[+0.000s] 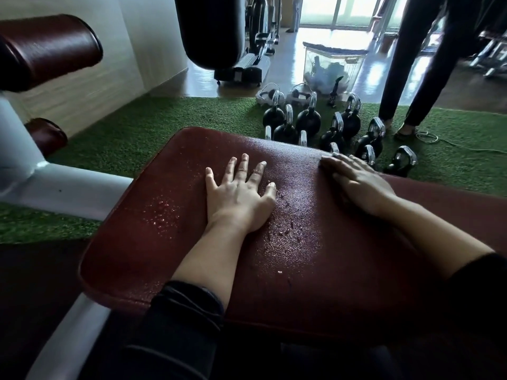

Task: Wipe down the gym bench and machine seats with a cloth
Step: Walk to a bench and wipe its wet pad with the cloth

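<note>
A dark red padded bench seat (315, 270) fills the middle of the view, with water droplets scattered over its surface. My left hand (238, 196) lies flat on the pad near its centre, fingers spread and straight. My right hand (359, 179) rests palm down near the pad's far right edge, fingers straight and blurred. No cloth shows under either hand.
Several black kettlebells (340, 127) stand on green turf (164, 133) just beyond the bench. A person's legs (428, 64) stand at the right rear. The white machine frame (55, 185) and red roller pads (49, 48) are at left. A clear plastic box (332, 67) sits behind.
</note>
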Demonstrator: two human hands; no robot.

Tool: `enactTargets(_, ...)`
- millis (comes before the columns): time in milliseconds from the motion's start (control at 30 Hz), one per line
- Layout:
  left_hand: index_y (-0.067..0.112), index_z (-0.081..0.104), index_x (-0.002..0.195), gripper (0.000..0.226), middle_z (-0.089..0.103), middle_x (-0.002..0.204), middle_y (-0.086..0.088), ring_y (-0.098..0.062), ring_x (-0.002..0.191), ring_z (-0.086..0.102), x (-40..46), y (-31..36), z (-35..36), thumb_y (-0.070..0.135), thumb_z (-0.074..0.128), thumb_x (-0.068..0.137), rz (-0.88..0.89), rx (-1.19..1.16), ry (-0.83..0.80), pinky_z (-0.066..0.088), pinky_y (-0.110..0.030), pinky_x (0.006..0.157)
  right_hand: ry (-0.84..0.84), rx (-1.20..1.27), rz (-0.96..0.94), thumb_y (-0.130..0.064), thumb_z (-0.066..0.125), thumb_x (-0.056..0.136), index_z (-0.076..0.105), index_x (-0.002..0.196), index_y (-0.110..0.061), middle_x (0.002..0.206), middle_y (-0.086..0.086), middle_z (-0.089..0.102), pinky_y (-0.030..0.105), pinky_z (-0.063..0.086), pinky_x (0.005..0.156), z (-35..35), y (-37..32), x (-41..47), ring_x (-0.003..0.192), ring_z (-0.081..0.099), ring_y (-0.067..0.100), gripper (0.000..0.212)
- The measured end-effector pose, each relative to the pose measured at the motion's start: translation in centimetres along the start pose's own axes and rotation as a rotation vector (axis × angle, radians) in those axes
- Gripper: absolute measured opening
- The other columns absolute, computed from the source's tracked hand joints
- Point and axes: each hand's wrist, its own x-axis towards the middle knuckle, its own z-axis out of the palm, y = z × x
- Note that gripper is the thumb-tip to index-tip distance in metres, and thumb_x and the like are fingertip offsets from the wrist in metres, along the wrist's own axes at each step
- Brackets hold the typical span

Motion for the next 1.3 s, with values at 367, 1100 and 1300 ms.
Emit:
enactTargets(367,0.043,0.003,0.152,0.057,-0.011,0.161,0.01,-0.009,0.148,-0.011,0.1,-0.1,-0.2,0.057,0.015,0.098,-0.005,-0.01,-0.006,-0.01,-0.053,0.116,-0.008,0.039,-0.153,-0.029,0.027,0.103,0.026,0.146,-0.028,0.156,-0.006,0.022,0.021,0.0,0.116,1.1,-6.3,7.0,0.144,0.01,0.007,0.044)
enactTargets(1100,0.038,-0.008,0.152,0.059,-0.015,0.16,0.012,-0.005,0.146,-0.014,-5.9,-2.6,-1.5,0.056,0.012,0.1,0.158,0.059,-0.168,-0.014,-0.044,0.118,-0.058,0.121,-0.213,-0.04,0.035,0.098,0.02,0.139,-0.05,0.153,-0.023,0.016,0.019,0.002,0.116,0.8,-5.7,-6.8,0.143,0.004,-0.001,0.045)
enactTargets(1300,0.046,0.003,0.151,0.057,-0.003,0.16,0.018,-0.001,0.146,-0.008,-9.6,-5.0,-1.7,0.06,0.017,0.097,0.183,0.044,-0.05,-0.008,-0.038,0.12,0.011,0.149,-0.167,-0.041,0.041,0.096,0.031,0.14,-0.046,0.151,-0.017,0.028,0.028,0.016,0.117,0.9,-6.0,-7.1,0.142,0.018,0.005,0.045)
